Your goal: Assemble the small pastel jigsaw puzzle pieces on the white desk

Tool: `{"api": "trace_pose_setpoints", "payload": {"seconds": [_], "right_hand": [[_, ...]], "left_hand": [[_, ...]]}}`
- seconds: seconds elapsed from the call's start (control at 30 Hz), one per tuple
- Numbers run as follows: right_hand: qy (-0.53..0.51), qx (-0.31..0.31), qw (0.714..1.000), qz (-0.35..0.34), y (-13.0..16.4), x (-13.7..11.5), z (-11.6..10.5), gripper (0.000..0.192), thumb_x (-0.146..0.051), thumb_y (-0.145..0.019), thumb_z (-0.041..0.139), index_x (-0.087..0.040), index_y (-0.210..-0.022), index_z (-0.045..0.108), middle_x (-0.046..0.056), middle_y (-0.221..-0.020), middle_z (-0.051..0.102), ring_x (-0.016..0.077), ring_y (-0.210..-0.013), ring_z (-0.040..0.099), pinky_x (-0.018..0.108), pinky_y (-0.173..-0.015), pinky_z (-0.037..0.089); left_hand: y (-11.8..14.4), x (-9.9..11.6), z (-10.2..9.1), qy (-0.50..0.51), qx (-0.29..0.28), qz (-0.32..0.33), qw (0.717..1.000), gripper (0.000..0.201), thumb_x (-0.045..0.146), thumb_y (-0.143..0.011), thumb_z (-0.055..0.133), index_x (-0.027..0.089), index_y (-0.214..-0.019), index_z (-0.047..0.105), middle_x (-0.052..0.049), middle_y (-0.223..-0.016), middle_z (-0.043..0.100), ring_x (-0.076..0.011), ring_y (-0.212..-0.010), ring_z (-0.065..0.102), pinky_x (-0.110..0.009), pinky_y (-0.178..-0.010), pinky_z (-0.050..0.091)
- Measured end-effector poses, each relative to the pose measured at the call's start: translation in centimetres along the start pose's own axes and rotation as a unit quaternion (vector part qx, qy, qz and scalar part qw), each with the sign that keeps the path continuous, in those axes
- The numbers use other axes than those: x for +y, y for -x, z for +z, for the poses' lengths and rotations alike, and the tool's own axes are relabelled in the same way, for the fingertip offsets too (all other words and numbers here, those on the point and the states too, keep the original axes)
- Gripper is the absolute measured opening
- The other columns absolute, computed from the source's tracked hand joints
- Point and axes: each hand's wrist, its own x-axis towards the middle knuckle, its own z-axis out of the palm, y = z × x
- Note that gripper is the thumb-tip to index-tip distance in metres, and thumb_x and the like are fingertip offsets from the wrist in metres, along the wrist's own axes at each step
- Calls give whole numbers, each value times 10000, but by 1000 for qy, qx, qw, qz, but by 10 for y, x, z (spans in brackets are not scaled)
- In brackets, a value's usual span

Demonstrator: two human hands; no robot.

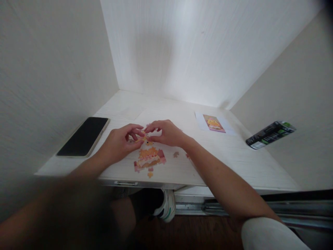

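Observation:
A partly joined jigsaw puzzle point(148, 158) in yellow, pink and white lies on the white desk near its front edge. Over its far end my left hand point(125, 139) and my right hand point(166, 133) meet, thumbs and fingers curled in a pinch. Between the fingertips are small yellowish puzzle pieces point(144, 138), partly covered by the fingers. A loose yellow piece point(150, 174) lies at the near side of the puzzle. To the right is a brownish piece point(176, 154), and a reddish piece point(188, 157) shows beside my right forearm.
A dark-screened phone point(83, 136) lies at the left. At the back right a printed picture point(214, 123) of a yellow figure rests on white paper. A black drink container point(270, 134) stands by the right wall. Panels enclose the desk point(223, 163) on three sides.

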Motion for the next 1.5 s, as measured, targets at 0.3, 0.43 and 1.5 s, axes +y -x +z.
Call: {"api": "trace_pose_setpoints", "payload": {"seconds": [0.3, 0.43, 1.5], "right_hand": [[-6, 50, 998, -32, -1, -4, 6, 147, -248, -839, 673, -161, -941, 735, 40, -880, 727, 107, -752, 644, 234, -726, 497], [14, 65, 996, -63, -2, -4, 5, 149, -248, -861, 649, -135, -907, 734, 53, -852, 717, 106, -735, 634, 229, -720, 487], [71, 1, 996, -57, -2, -6, 11, 159, -188, -851, 599, -180, -936, 734, 31, -834, 702, 135, -794, 617, 278, -807, 460]], "left_hand": [[-3, 4, 4, 281, 16, -101, 954, 638, 370, -686, 815, 133, -1219, 559, -128, -1037, 736, -196, -808, 725, -364, -792, 602], [-5, 9, 2, 288, 39, -132, 948, 598, 350, -698, 810, 121, -1201, 582, -133, -1045, 736, -207, -858, 723, -380, -835, 591], [-1, 7, 8, 171, 47, -98, 979, 295, 369, -723, 743, 172, -939, 703, -59, -876, 748, -210, -799, 707, -382, -804, 591]]}}
